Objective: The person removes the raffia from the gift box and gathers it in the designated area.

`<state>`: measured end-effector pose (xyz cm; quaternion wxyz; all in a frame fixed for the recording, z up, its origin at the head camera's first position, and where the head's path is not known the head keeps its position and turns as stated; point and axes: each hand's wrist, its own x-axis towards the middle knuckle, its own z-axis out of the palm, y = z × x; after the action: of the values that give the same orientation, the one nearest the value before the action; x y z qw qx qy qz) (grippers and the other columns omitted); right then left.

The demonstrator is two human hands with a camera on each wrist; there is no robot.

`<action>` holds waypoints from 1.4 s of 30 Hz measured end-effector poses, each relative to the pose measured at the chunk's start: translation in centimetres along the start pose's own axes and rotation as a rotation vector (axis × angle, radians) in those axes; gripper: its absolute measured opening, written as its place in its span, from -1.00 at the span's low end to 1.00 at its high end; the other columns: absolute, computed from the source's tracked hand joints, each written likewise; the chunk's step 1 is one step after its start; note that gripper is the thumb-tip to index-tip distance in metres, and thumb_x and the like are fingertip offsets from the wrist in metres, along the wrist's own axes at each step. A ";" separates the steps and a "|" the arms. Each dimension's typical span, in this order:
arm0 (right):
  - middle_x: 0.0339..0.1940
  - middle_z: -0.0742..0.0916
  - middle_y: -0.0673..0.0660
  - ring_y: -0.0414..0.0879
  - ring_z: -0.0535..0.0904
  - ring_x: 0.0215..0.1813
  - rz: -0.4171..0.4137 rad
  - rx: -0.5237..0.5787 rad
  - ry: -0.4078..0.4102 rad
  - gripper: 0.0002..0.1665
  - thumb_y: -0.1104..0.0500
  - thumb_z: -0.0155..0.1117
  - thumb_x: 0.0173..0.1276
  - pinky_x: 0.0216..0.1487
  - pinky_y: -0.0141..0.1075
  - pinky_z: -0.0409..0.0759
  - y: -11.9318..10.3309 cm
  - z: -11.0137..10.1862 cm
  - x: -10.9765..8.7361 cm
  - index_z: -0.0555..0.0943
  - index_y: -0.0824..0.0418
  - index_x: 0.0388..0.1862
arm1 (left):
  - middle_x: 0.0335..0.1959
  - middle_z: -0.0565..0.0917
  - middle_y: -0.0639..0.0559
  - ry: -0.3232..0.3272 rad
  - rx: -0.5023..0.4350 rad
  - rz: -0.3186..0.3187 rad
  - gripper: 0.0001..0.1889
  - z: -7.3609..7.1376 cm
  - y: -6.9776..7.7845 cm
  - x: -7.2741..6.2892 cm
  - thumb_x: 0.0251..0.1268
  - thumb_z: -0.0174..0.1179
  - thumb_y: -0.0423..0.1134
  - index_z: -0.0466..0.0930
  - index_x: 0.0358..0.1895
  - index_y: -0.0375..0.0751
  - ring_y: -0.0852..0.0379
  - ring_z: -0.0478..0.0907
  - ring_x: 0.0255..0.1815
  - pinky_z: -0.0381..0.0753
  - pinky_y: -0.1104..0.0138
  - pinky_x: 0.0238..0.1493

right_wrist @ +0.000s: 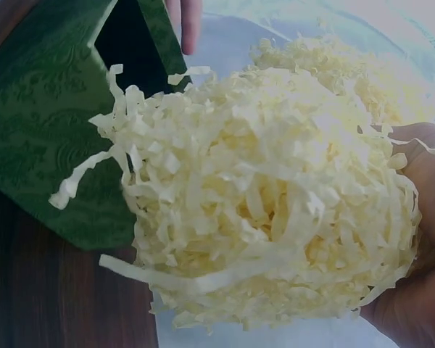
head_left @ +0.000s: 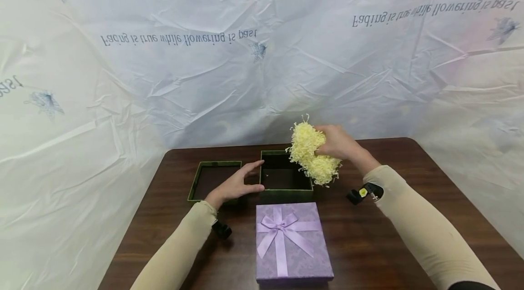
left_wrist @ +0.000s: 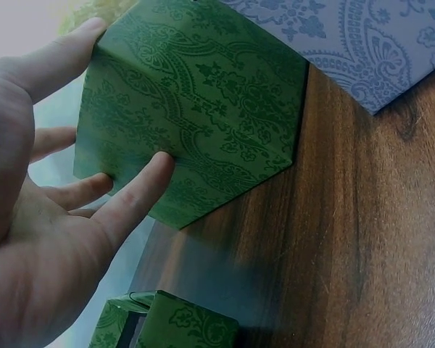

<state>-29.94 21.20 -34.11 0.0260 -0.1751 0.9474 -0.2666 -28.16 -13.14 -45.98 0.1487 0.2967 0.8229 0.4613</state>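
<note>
Shredded paper (head_left: 304,147) is pinched in your right hand (head_left: 339,142); left hand (head_left: 236,184) fingers spread against green box (head_left: 286,196). Looks mid-transfer; next move likely needs green box steady.

The paper strips (head_left: 304,147) are pale yellow. The green box (left_wrist: 196,109) has darker green flowers and swirls, and looks black inside. The gift box (head_left: 268,265) is light purple with curly flowers, and its bow (head_left: 279,225) is purple too. The table (head_left: 368,244) is brown with dark streaks.
</note>
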 end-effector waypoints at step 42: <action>0.32 0.44 0.53 -0.18 0.22 -0.76 0.193 -0.015 0.020 0.07 0.22 0.39 -0.01 -0.69 -0.26 0.43 7.6 -1.0 -4.6 0.17 0.41 0.50 | 0.54 0.06 -0.22 -0.051 0.002 -0.016 -0.16 -0.7 3.9 -1.1 0.35 0.25 -0.17 -0.04 0.57 -0.14 -0.25 0.20 0.47 0.23 -0.22 0.40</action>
<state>-28.19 29.34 -37.33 0.0410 -0.0803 0.9621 -0.2573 -26.29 -12.77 -42.32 0.1729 0.3017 0.8218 0.4514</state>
